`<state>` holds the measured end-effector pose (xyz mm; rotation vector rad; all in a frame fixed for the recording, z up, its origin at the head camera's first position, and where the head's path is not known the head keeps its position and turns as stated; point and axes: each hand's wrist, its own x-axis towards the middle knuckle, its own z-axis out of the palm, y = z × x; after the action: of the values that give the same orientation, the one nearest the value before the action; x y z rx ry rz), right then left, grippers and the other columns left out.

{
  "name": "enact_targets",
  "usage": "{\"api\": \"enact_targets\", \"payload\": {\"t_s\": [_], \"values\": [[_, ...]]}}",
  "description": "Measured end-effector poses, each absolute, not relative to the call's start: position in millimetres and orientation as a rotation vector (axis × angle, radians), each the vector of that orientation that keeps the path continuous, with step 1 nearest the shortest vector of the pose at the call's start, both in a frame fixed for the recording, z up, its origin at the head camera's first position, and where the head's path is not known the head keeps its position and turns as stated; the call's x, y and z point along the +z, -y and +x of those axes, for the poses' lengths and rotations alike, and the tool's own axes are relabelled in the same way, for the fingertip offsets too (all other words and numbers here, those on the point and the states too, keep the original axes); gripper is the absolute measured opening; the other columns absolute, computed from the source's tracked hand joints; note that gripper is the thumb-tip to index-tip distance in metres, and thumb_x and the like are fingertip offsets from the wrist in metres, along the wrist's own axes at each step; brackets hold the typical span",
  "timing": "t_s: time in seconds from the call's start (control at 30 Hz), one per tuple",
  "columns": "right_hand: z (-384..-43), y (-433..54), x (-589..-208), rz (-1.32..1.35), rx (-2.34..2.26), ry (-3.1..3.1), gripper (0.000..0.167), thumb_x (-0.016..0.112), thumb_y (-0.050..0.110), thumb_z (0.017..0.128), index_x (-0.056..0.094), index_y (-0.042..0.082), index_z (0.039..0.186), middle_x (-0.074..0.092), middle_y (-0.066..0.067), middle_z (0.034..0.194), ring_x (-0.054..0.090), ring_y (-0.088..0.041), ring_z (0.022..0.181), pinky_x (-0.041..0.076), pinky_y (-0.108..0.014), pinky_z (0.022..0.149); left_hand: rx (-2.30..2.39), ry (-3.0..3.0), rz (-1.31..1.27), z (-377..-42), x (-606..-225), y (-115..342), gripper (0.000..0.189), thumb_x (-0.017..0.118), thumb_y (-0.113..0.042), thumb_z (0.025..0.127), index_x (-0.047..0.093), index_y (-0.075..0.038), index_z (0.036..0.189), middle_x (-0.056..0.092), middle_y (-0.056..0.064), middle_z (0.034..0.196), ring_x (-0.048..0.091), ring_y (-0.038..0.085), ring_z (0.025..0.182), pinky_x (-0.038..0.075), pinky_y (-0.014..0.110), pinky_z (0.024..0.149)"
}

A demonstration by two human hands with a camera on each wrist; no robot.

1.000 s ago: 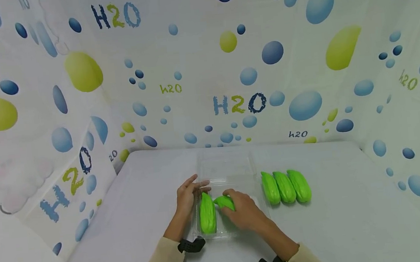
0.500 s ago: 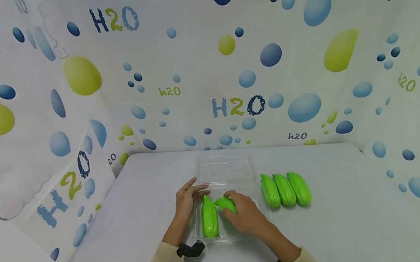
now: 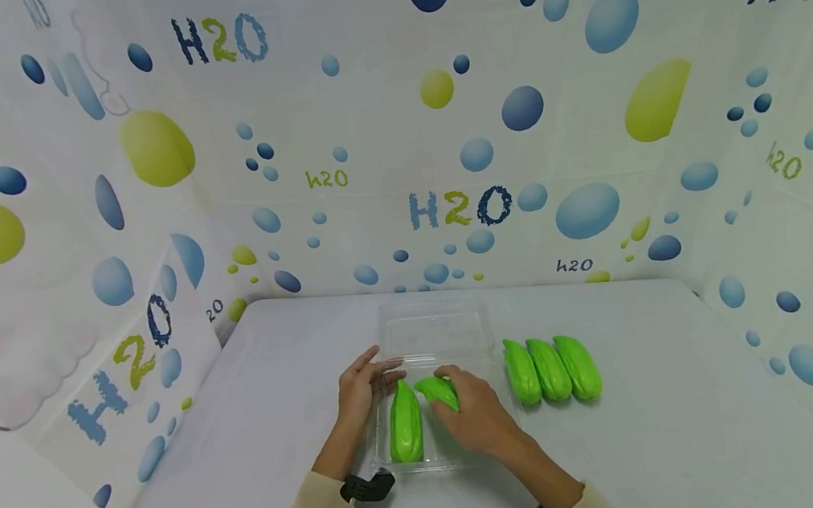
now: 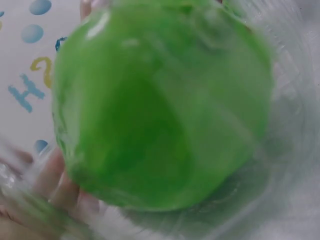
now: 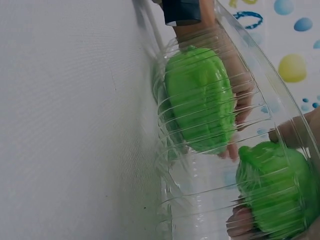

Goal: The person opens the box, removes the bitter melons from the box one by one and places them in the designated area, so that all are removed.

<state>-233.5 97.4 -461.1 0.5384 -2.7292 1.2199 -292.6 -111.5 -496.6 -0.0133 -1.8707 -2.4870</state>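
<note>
In the head view my right hand [image 3: 474, 411] grips a bright green ridged gourd [image 3: 436, 392], thumb on the near side and fingers over the top. It is held within the clear plastic box [image 3: 431, 466], and the hand covers part of it. Another green gourd [image 3: 405, 425] lies lengthwise along the box's left side. My left hand [image 3: 357, 391] rests at the left wall of the box, fingers extended near that gourd's pointed tip. Through the ridged plastic wall, the right wrist view shows the lying gourd [image 5: 200, 100] and the held gourd [image 5: 277, 187]. A blurred gourd [image 4: 160, 110] fills the left wrist view.
Three more green gourds [image 3: 551, 369] lie side by side on the white table [image 3: 683, 423], right of the box. The box's clear lid [image 3: 433, 328] is folded back toward the rear. A printed cloth wall [image 3: 366, 128] stands behind and at both sides.
The head view has tilted slightly. The lying gourd has shifted a little right within the box. My right hand keeps its hold on the other gourd, almost in place; the left hand has hardly moved.
</note>
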Motion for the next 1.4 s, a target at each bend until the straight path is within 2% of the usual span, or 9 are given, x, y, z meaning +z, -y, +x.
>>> {"api": "enact_targets", "payload": {"t_s": [0.37, 0.67, 0.83, 1.17, 1.4], "values": [[-234, -102, -461, 0.503, 1.231, 2.698, 0.042, 0.061, 0.023, 0.096, 0.057, 0.007, 0.134, 0.061, 0.002, 0.099, 0.053, -0.011, 0.078, 0.045, -0.029, 0.065, -2.490, 1.875, -0.002, -293, -495, 109, 0.053, 0.044, -0.006, 0.104, 0.033, 0.003, 0.154, 0.075, 0.016, 0.114, 0.076, 0.020, 0.090, 0.059, 0.029, 0.079], [-236, -104, -459, 0.454, 1.246, 2.659, 0.043, 0.063, 0.022, 0.095, 0.058, 0.006, 0.134, 0.064, -0.001, 0.105, 0.055, -0.013, 0.082, 0.047, -0.033, 0.071, -2.493, 1.858, -0.006, -295, -493, 107, 0.052, 0.043, -0.005, 0.104, 0.032, 0.004, 0.154, 0.074, 0.017, 0.113, 0.076, 0.024, 0.092, 0.059, 0.029, 0.077], [-237, -104, -460, 0.433, 1.245, 2.631, 0.041, 0.065, 0.023, 0.094, 0.060, 0.009, 0.132, 0.066, -0.002, 0.109, 0.057, -0.013, 0.083, 0.048, -0.033, 0.072, -2.496, 1.864, -0.019, -296, -494, 109, 0.052, 0.044, -0.005, 0.104, 0.032, 0.004, 0.154, 0.075, 0.015, 0.113, 0.076, 0.024, 0.093, 0.059, 0.030, 0.079], [-238, -107, -458, 0.361, 1.265, 2.619, 0.041, 0.067, 0.024, 0.094, 0.060, 0.011, 0.132, 0.068, -0.004, 0.108, 0.058, -0.013, 0.083, 0.049, -0.033, 0.071, -2.513, 1.834, -0.028, -296, -497, 112, 0.055, 0.047, -0.007, 0.105, 0.029, 0.004, 0.156, 0.073, 0.018, 0.118, 0.075, 0.022, 0.097, 0.059, 0.031, 0.083], [-235, -109, -460, 0.326, 1.340, 2.614, 0.041, 0.067, 0.025, 0.094, 0.061, 0.012, 0.132, 0.066, -0.003, 0.099, 0.056, -0.013, 0.079, 0.048, -0.030, 0.067, -2.497, 1.819, 0.043, -289, -501, 112, 0.057, 0.052, -0.009, 0.105, 0.031, 0.000, 0.157, 0.074, 0.016, 0.114, 0.075, 0.023, 0.098, 0.059, 0.031, 0.083]]}}
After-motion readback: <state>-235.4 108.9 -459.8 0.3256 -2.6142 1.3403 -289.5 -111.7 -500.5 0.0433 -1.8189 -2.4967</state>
